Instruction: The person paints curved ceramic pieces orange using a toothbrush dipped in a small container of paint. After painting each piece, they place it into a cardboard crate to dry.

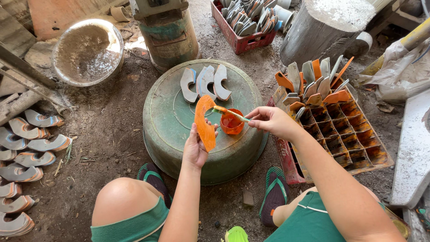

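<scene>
— Nearest to the camera?
— Two bare knees in green shorts, and lower, green sandals (274, 193) on the dirt ground (112, 130).

— And the hands?
— Held well apart, each one busy. Left hand (195, 148) closed around the lower end of a curved orange piece (204, 122), kept upright above the overturned green basin (179, 134). Right hand (270, 120) pinched on a thin brush (230, 113), with the tip touching the upper part of the orange piece.

— Anything under the brush?
— A small orange cup (231, 124) with orange paint inside, standing on the basin, just beside the held piece and between the two hands.

— Further on the basin?
— Three grey curved pieces (204, 82), lying side by side near the far edge, unpainted on the visible face.

— To the right?
— A divided crate (354, 139), stained orange, close to the right forearm. At the far end of it, flat pieces (313, 80) standing in the compartments, some grey, some orange.

— To the left?
— Rows of curved pieces (27, 148) with orange edges, laid on the ground, well apart from the hands.

— And at the far side?
— A round metal bowl (88, 51) with water, a green rusty cylinder (168, 36), a red crate (244, 22) full of grey pieces, and a thick log (322, 27).
</scene>
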